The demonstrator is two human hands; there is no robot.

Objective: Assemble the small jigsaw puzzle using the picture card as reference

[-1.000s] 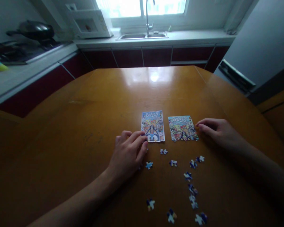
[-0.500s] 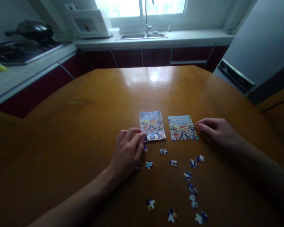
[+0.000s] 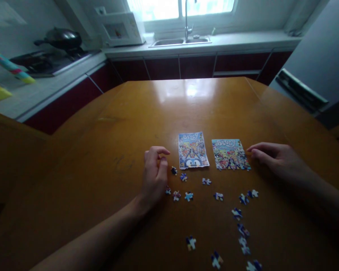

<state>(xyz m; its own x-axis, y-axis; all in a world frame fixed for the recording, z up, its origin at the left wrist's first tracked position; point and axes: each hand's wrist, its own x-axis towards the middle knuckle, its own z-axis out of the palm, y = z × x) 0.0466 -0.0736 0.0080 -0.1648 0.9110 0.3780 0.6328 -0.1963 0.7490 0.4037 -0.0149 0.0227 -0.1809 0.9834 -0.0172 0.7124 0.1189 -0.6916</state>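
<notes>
Puzzle pieces (image 3: 183, 176), small, knobbed, blue and white, lie scattered on the table (image 3: 101, 150), the closest just right of the left hand (image 3: 154, 175). Its thumb and forefinger curl together, and I cannot tell whether they pinch anything. The right hand (image 3: 277, 161) rests loosely open and empty, with its fingertips beside the part-built puzzle (image 3: 230, 154), which lies next to a printed picture (image 3: 193, 149).

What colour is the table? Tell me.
Glossy orange-brown table, shown best in the head view.
</notes>
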